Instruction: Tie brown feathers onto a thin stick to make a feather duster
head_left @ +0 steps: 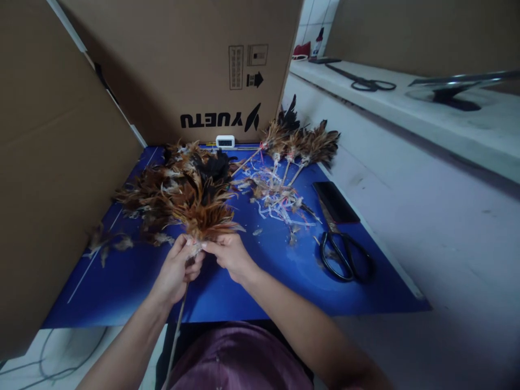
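Left hand (176,271) and right hand (233,255) pinch the duster's (199,225) neck in their fingers, presumably to keep it gathered, above the surface (244,300), its stick (177,327) extending past the near edge

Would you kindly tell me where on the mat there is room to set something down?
Bare blue mat shows between the right forearm and large scissors, and left of the left hand, nearer than the loose feathers. The feather pile crowds the back left; plastic strips and feather bundles, the back right.
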`<control>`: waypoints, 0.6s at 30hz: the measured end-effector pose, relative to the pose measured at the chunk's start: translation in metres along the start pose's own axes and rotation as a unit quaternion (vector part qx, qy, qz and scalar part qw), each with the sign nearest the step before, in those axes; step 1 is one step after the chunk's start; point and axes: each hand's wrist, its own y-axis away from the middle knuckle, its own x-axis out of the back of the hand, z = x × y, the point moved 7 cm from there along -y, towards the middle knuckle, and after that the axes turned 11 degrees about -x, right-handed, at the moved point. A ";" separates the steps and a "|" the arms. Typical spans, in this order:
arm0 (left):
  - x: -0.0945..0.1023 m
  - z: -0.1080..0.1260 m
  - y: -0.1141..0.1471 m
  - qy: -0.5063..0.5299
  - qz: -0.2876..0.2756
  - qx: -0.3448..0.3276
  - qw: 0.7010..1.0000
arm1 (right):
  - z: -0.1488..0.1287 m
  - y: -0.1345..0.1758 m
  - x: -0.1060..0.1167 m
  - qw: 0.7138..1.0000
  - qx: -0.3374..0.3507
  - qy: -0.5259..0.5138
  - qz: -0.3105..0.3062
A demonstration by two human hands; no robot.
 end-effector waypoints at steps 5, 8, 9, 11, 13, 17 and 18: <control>0.008 0.006 0.002 -0.126 0.020 -0.104 0.986 | -0.002 0.000 -0.002 1.000 0.007 -0.025 0.007; 0.013 0.009 0.002 -0.202 0.020 -0.141 0.969 | -0.004 -0.001 -0.005 0.999 0.031 -0.037 -0.004; 0.014 0.009 0.002 -0.219 0.016 -0.144 0.965 | -0.004 -0.001 -0.005 0.999 0.036 -0.038 -0.010; 0.015 0.007 0.001 -0.229 0.006 -0.132 0.964 | -0.002 -0.002 -0.004 0.999 0.043 -0.029 -0.007; 0.014 0.004 -0.001 -0.204 -0.003 -0.108 0.973 | 0.000 -0.004 -0.002 0.999 0.050 0.002 0.009; 0.011 -0.002 -0.003 -0.120 -0.003 -0.070 0.990 | 0.005 -0.009 0.005 0.993 0.070 0.086 0.045; 0.010 -0.003 -0.003 -0.104 -0.001 -0.061 0.993 | 0.006 -0.010 0.006 0.991 0.075 0.097 0.049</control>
